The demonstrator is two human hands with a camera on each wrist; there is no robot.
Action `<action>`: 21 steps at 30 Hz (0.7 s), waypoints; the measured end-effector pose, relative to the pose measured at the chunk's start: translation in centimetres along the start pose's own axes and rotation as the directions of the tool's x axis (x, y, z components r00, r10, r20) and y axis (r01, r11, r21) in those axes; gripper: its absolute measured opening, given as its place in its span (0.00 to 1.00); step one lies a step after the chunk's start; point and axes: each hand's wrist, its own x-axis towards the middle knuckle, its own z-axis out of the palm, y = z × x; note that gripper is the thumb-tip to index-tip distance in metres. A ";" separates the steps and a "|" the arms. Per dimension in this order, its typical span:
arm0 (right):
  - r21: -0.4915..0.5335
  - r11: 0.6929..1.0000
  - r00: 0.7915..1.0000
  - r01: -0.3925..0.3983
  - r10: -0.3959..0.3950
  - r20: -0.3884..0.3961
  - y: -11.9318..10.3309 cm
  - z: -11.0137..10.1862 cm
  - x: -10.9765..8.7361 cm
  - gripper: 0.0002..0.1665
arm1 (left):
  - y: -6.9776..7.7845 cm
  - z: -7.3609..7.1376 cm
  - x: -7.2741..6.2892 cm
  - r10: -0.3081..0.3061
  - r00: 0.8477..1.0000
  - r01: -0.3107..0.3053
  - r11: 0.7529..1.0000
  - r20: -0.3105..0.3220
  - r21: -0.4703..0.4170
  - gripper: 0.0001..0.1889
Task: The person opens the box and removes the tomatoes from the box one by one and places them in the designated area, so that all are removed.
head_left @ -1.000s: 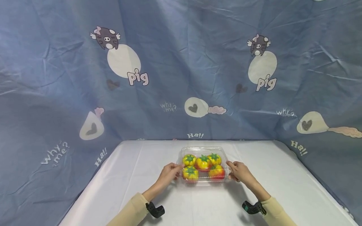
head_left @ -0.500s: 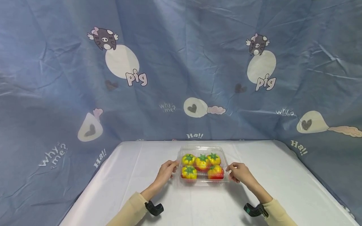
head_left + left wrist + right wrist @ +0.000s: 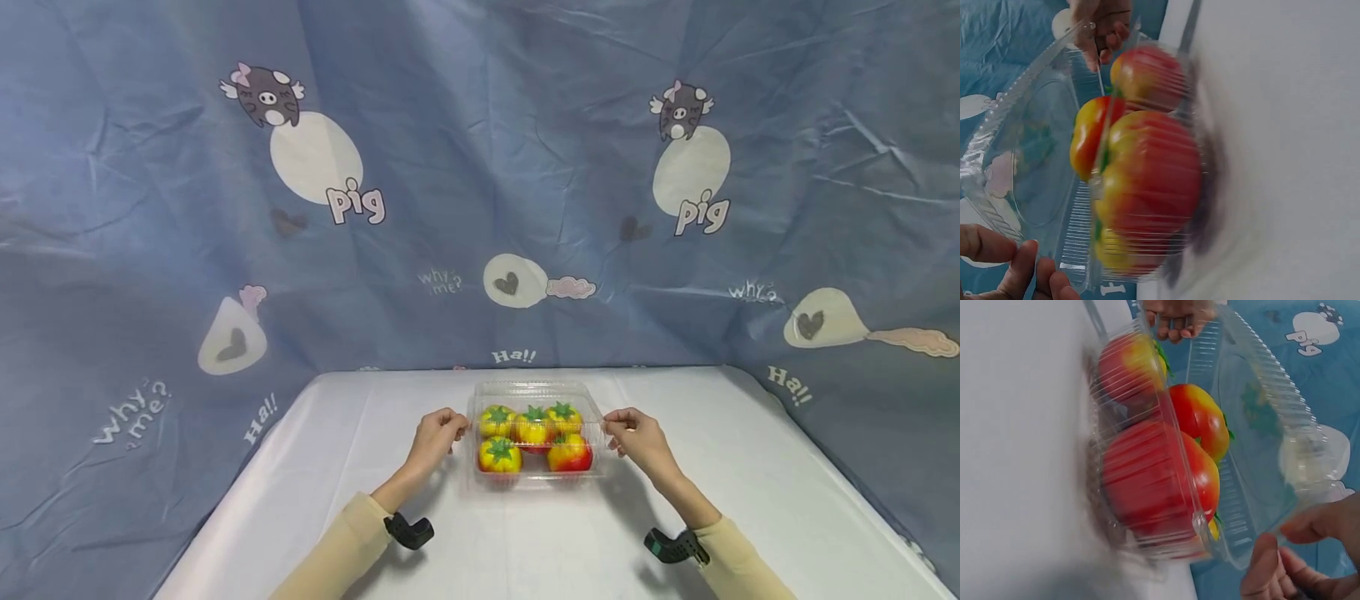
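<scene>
A clear plastic clamshell box (image 3: 536,480) sits on the white table, holding several yellow-and-red tomato-like fruits (image 3: 500,456) with green leafy tops. Its hinged lid (image 3: 1047,169) stands tilted up, partly raised above the base, as both wrist views show. At the lid's left side, my left hand (image 3: 435,437) pinches the edge between thumb and fingers. Opposite it, the lid's right corner is pinched by my right hand (image 3: 641,442). The right wrist view shows the thumb and curled fingers (image 3: 1264,562) at that corner, and large red fruit (image 3: 1144,478) behind the ribbed base wall.
A white cloth (image 3: 375,433) covers the table. Behind and beside it hangs a blue curtain (image 3: 450,167) printed with pigs and words. Black straps with camera mounts (image 3: 408,531) are worn on both wrists.
Both hands have risen a little along the box's sides, and the lid's front edge is higher. The box base and the fruits have hardly moved; the view shifts slightly.
</scene>
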 end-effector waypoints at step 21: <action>0.181 0.975 0.991 0.132 -0.125 -0.050 -0.5 0.5 1.8 0.24 | 1.0 0.8 2.9 0.067 0.997 -0.071 0.947 -0.024 -0.314 0.15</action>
